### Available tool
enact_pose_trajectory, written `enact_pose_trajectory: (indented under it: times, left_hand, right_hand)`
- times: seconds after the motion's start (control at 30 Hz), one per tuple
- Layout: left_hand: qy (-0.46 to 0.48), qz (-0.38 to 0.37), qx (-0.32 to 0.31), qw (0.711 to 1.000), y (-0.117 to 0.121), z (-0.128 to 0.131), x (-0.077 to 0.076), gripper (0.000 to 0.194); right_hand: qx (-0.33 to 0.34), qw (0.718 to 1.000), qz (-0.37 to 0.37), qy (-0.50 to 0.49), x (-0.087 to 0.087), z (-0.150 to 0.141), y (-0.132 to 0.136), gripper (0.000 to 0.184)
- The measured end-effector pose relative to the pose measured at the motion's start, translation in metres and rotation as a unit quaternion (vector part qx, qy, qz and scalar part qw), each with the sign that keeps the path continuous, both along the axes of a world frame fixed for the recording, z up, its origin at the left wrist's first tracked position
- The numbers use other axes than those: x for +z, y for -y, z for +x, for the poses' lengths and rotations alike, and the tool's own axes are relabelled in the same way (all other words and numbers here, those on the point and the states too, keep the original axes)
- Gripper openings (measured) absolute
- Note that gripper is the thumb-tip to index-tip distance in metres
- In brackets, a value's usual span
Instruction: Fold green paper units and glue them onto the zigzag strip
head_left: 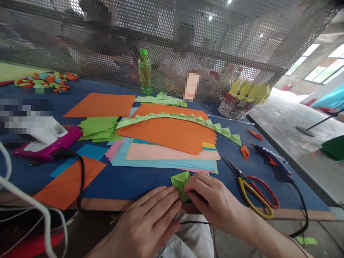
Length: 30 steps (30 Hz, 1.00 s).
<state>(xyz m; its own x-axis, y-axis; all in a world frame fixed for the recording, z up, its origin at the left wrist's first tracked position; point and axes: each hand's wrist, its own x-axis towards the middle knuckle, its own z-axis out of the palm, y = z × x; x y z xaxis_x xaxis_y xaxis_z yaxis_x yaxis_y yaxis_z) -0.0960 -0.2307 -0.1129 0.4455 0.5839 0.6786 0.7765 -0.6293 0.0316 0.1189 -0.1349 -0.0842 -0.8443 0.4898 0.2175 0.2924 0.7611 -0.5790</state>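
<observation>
A small piece of folded green paper (180,180) lies at the front edge of the blue table, between my two hands. The fingers of my left hand (158,211) are stretched out, their tips pressing on its left side. My right hand (212,195) pinches its right edge between thumb and bent fingers. Just beyond lie stacked sheets of light blue paper (161,163), pink and orange paper (172,134). Across the orange sheets curves a chain of folded green paper triangles (172,115). Scissors with red and yellow handles (252,193) lie to the right of my right hand.
A glue gun (271,157) and its cord lie at the right edge. Loose green sheets (99,128) and a magenta device (48,147) with a black cable are on the left. Behind stand a green bottle (145,73) and a paper-filled basket (233,107), before a perforated metal screen.
</observation>
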Motion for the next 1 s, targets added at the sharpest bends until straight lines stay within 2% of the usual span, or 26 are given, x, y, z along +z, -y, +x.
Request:
enact_pose_trajectory:
  times: [0.2, 0.33, 0.6, 0.77, 1.0]
  left_hand:
    - [-0.01, -0.012, -0.004, 1.0, 0.0, 0.0, -0.003, 0.025]
    - [-0.007, -0.021, -0.002, 1.0, 0.0, 0.0, -0.001, 0.025]
    - [-0.004, -0.021, -0.003, 1.0, 0.0, 0.001, -0.003, 0.024]
    - [0.003, -0.012, -0.016, 1.0, 0.001, -0.002, -0.006, 0.023]
    - [0.006, -0.019, -0.022, 1.0, 0.002, -0.004, -0.014, 0.023]
  right_hand:
    - [0.055, 0.998, -0.007, -0.011, 0.001, 0.006, -0.007, 0.024]
    - [0.083, 0.996, 0.019, -0.017, 0.006, 0.009, -0.012, 0.027]
    - [0.115, 0.992, 0.05, -0.014, 0.004, 0.011, -0.018, 0.024]
    - [0.108, 0.99, 0.093, -0.024, -0.001, 0.014, -0.018, 0.025]
    - [0.114, 0.979, 0.166, -0.033, -0.002, 0.012, -0.018, 0.011]
